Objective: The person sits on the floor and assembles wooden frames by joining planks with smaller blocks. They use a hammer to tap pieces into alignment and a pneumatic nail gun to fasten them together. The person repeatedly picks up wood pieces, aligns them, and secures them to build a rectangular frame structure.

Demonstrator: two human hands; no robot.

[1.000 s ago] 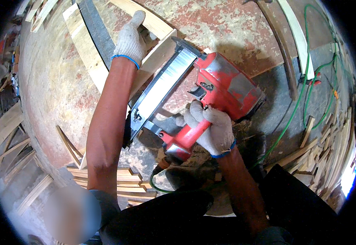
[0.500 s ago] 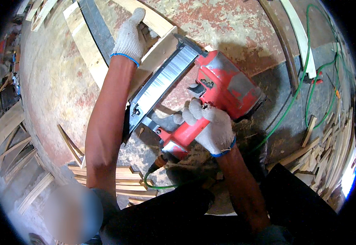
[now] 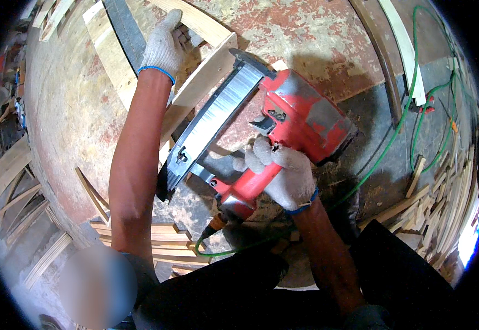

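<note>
From the head camera, looking down, two hands in white knit gloves are at work over a round, rusty red worktop (image 3: 311, 33).

The right hand (image 3: 283, 173) has its grip wrapped tight around the handle of a big red nail gun (image 3: 300, 118). The fingers are pressed together around the handle, and one finger sits up near the trigger. The fat red body of the gun is just above and to the right of that grip. Its long silver nail holder (image 3: 212, 124) runs up and to the left of the grip, toward the wood. A thin green hose (image 3: 393, 143) is plugged into the bottom of the handle, just below the grip, and it loops away to the right across the floor.

The left hand (image 3: 165, 47) is up at the top, well apart from the right grip. Its fingers are curled over the edge of a pale curved wooden strip (image 3: 198, 22), pinching it down. A second pale flat wooden strip (image 3: 201, 85) lies just under this hand and goes down to the right, under the tip of the nail gun.

Below the left arm lies a pile of thin cut wood strips (image 3: 157, 242). Far to the right of the right grip is another heap of pale wood offcuts (image 3: 443, 203).

No boxes or bins can be seen.
</note>
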